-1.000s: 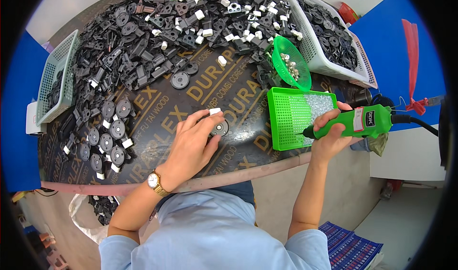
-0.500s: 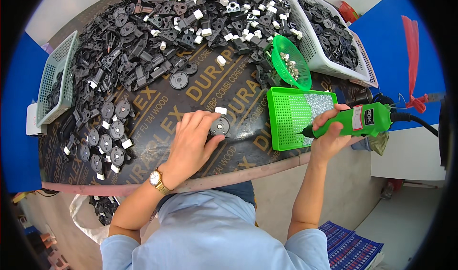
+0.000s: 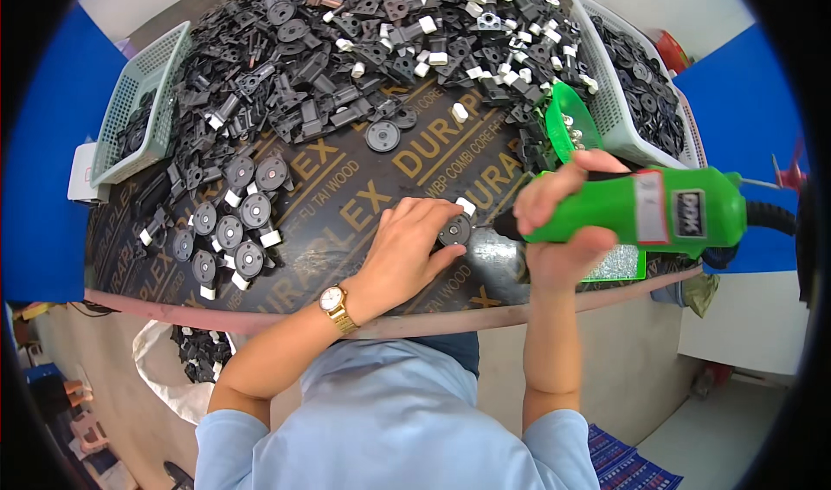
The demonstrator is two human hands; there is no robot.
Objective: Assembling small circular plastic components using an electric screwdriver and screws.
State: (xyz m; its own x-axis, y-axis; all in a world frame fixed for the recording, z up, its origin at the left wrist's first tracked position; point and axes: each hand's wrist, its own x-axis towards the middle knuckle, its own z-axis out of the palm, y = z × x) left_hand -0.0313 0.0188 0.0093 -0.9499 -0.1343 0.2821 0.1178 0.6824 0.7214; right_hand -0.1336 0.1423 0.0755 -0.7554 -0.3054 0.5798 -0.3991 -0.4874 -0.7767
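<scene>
My left hand (image 3: 402, 252) lies on the dark table with thumb and fingers closed around a black round wheel part (image 3: 454, 230), whose white end piece (image 3: 466, 205) sticks out beyond the fingertips. My right hand (image 3: 558, 209) is wrapped around a green electric screwdriver (image 3: 636, 213) held sideways above the table. Its dark nose points left toward the wheel part; whether the bit touches it I cannot tell. Beneath the screwdriver, partly hidden, is a green tray (image 3: 641, 263) of small silvery screws. To my left lie several similar wheel parts (image 3: 255, 210) with white ends.
A large heap of black plastic parts (image 3: 320, 66) mixed with white pieces covers the far table. A green basket (image 3: 563, 100) of small metal pieces stands right, beside a white crate (image 3: 606, 83) of black parts. Another pale crate (image 3: 164, 113) is at far left. A cable (image 3: 769, 219) trails from the screwdriver.
My right hand has brought the screwdriver left from over the green tray to beside the wheel part. My left hand keeps its hold on the part. The whole view has shifted.
</scene>
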